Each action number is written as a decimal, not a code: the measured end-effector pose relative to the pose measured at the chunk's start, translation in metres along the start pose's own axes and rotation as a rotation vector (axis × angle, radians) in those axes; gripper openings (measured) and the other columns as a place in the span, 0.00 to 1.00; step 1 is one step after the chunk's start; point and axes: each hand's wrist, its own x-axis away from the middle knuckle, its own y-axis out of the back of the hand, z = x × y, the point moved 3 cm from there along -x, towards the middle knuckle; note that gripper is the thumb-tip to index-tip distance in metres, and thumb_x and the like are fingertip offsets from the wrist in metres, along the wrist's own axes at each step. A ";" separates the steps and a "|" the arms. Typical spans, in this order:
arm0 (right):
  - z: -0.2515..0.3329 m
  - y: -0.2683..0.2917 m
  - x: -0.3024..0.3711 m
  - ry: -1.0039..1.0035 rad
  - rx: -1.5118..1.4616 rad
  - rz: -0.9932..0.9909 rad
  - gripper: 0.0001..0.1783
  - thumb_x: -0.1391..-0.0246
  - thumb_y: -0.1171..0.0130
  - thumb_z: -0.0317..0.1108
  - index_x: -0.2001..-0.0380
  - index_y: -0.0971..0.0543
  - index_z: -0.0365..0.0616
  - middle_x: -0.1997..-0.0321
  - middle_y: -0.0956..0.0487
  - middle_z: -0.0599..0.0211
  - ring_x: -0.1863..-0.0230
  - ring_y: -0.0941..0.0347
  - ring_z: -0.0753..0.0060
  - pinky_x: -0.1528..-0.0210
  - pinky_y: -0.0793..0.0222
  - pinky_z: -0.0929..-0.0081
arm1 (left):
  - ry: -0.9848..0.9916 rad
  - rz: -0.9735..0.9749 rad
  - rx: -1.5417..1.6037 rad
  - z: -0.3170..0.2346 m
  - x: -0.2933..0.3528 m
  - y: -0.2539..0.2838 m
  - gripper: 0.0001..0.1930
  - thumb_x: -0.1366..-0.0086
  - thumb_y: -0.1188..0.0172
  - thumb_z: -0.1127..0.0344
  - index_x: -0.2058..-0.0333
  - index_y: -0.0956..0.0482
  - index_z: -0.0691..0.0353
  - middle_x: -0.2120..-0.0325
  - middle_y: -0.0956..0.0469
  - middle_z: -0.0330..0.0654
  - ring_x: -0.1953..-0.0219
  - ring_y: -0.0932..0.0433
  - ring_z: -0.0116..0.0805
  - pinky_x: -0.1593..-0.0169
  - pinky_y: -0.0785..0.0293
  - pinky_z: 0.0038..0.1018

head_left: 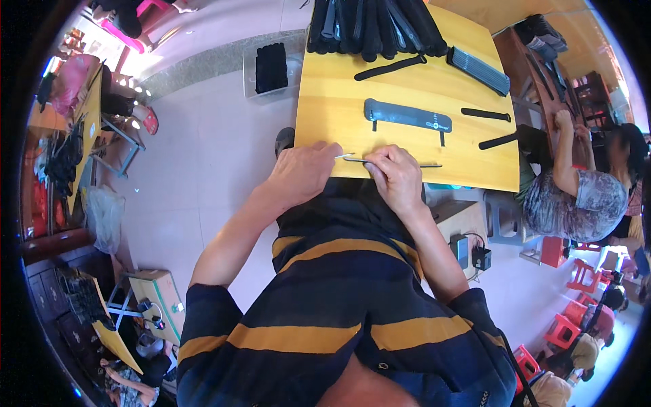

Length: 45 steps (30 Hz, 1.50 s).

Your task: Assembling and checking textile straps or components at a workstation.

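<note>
At the table's near edge, my left hand [306,168] is closed around a thin pale pointed piece [344,156]; most of it is hidden in the fingers. Just to the right, my right hand [397,175] pinches a thin dark strip [430,165], seen nearly edge-on, whose ends stick out on both sides of the fingers. The pale piece's tip is close to the strip's left end; whether they touch I cannot tell. Beyond my hands lies a flat grey padded band [407,117] with two short black tabs.
Black straps lie on the yellow table [325,88]: one strap [390,67] near the back, others at right. A heap of black bands [373,27] and a grey stack [479,70] stand behind. A clear bin [289,73] is at left. A person [576,197] sits at right.
</note>
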 end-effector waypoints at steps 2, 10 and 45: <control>0.001 -0.001 0.000 -0.004 -0.005 0.010 0.07 0.50 0.29 0.28 0.66 0.15 0.45 0.68 0.20 0.66 0.64 0.21 0.58 0.61 0.25 0.63 | -0.081 -0.045 0.018 -0.002 0.000 -0.003 0.08 0.33 0.43 0.67 0.56 0.24 0.56 0.71 0.20 0.46 0.66 0.18 0.53 0.64 0.23 0.48; 0.001 -0.002 0.000 -0.003 -0.012 -0.006 0.06 0.49 0.29 0.32 0.67 0.15 0.47 0.68 0.20 0.67 0.63 0.22 0.59 0.60 0.26 0.62 | -0.194 -0.077 -0.038 -0.008 -0.003 -0.007 0.06 0.37 0.41 0.67 0.62 0.19 0.56 0.75 0.23 0.44 0.69 0.18 0.48 0.69 0.22 0.43; -0.008 -0.008 -0.001 -0.014 -0.070 -0.027 0.05 0.50 0.30 0.31 0.69 0.15 0.48 0.69 0.20 0.68 0.63 0.21 0.59 0.60 0.27 0.62 | -0.159 0.072 -0.069 -0.011 -0.012 -0.005 0.13 0.38 0.40 0.72 0.54 0.16 0.55 0.67 0.17 0.43 0.63 0.17 0.47 0.62 0.20 0.42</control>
